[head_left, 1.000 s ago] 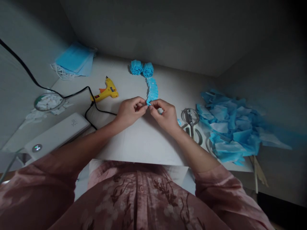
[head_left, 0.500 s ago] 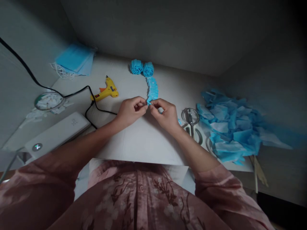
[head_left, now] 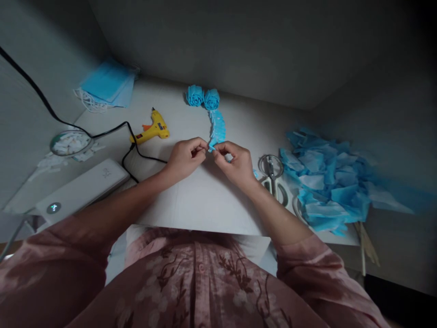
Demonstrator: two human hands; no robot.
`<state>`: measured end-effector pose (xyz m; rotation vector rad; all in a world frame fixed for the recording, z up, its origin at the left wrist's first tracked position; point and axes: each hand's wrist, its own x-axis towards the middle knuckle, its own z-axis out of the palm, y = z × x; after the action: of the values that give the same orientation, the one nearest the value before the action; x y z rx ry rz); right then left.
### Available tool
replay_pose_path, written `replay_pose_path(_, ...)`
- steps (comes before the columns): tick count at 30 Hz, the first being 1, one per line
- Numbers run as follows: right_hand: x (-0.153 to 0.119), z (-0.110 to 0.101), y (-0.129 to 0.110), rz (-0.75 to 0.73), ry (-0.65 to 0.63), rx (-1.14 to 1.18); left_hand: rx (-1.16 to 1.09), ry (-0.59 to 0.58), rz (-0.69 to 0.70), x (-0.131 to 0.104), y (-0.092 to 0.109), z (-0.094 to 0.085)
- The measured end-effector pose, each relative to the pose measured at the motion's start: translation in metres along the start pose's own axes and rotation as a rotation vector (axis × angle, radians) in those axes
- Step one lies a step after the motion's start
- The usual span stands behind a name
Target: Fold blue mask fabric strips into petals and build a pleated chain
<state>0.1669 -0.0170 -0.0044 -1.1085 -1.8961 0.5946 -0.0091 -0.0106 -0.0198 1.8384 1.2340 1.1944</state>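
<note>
A pleated blue strip [head_left: 217, 126] curves down the table from two blue rosettes [head_left: 195, 95] near the back wall. Its near end is pinched between the thumb and fingers of my right hand [head_left: 234, 161]. Just left of that end, my left hand [head_left: 187, 159] has its thumb and index finger drawn close together at the strip's edge; whether anything small is between the tips is too small to tell.
A yellow glue gun [head_left: 150, 128] with a black cable lies left. Behind are stacked blue masks [head_left: 105, 84]; nearer are a dish of white bits [head_left: 71, 143] and a white power bank [head_left: 82, 189]. Scissors [head_left: 272, 175] and heaped blue pieces [head_left: 331, 175] lie right.
The fingertips of my left hand have drawn slightly left, off the strip's end. My right hand has stayed in place, pinching the strip.
</note>
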Motion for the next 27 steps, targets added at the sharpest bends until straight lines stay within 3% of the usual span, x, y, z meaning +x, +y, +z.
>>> replay_pose_path(16,0.001,0.002,0.005,0.062,0.026,0.132,-0.040,0.029,-0.030,0.001,0.009,-0.002)
replay_pose_path(20,0.004,0.000,0.004,0.172,0.014,0.256,-0.026,0.030,-0.025,0.001,0.009,-0.004)
replay_pose_path(24,0.011,-0.004,0.012,0.328,0.042,0.467,-0.029,0.106,-0.065,0.008,0.009,-0.007)
replay_pose_path(27,0.015,-0.007,0.020,0.393,0.080,0.562,0.046,0.138,-0.124,0.013,0.026,-0.025)
